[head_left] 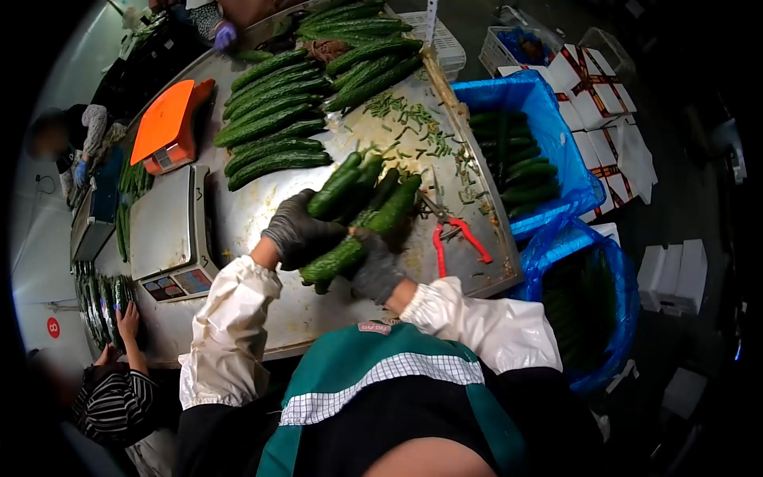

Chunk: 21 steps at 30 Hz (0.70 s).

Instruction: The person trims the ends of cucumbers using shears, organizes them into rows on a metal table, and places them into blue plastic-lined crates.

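Observation:
In dark grey gloves, both my hands are at a bunch of several long, bumpy green cucumbers (391, 208) just above or on the metal table. My left hand (298, 226) is closed round the bunch from the left side. Lower down, my right hand (375, 266) grips the near part of the same cucumbers. Palms and most fingertips are hidden behind gloves and cucumbers. Right of the bunch lie red-handled scissors (442, 235), blades spread. Beyond my hands, more cucumbers (274, 119) lie side by side in rows.
Cut stem bits (409, 115) litter the metal table (246, 211). A scale (167, 226) and an orange scale (165, 123) stand at left. Blue-lined crates (574, 151) of cucumbers flank the right edge, near white boxes (596, 91). Other people's hands (127, 320) work at the left and far sides.

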### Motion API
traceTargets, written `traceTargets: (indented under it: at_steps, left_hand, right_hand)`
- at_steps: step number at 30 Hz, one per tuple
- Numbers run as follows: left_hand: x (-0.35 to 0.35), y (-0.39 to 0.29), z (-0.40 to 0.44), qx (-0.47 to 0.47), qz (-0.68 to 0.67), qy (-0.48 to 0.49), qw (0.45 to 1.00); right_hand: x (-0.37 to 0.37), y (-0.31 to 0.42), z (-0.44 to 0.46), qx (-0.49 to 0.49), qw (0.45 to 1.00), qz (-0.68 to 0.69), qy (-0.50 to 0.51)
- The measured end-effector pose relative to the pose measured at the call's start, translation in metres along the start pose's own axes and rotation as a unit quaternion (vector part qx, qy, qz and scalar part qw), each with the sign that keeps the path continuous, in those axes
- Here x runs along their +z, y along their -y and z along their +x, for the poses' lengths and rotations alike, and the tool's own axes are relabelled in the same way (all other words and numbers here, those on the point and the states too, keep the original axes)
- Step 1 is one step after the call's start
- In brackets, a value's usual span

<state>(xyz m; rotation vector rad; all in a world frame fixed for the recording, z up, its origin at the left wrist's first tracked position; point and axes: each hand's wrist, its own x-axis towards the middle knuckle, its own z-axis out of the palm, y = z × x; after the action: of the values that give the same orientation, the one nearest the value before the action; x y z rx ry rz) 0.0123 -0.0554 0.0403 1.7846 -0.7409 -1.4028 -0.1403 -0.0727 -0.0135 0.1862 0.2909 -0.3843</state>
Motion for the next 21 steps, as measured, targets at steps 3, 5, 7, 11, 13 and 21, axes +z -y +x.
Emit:
traceTargets:
  at_steps: [3,5,7,11,13,21]
  left_hand:
    - [-0.038,-0.007,-0.008,-0.049,0.013,-0.012,0.999]
    - [-0.058,-0.003,-0.005,-0.016,0.179,0.005,0.984]
    - [-0.07,-0.001,0.004,-0.032,0.204,0.013,0.978]
    - [-0.093,0.005,0.026,0.014,0.219,0.097,0.971]
    - [-0.104,0.02,0.04,0.028,0.213,0.095,0.972]
    - [-0.105,0.024,0.027,0.052,0.202,-0.003,0.978]
  right_hand:
    - [-0.016,-0.03,0.038,0.012,0.998,0.013,-0.055]
    - [-0.021,-0.042,0.051,0.03,0.998,0.027,-0.056]
    - [-0.019,-0.043,0.051,0.069,0.994,0.009,-0.085]
    - [-0.003,-0.032,0.04,0.115,0.974,-0.118,-0.159]
    - [0.011,-0.024,0.03,0.14,0.943,-0.207,-0.218]
    - [0.02,0.009,-0.008,0.229,0.824,-0.4,-0.328]
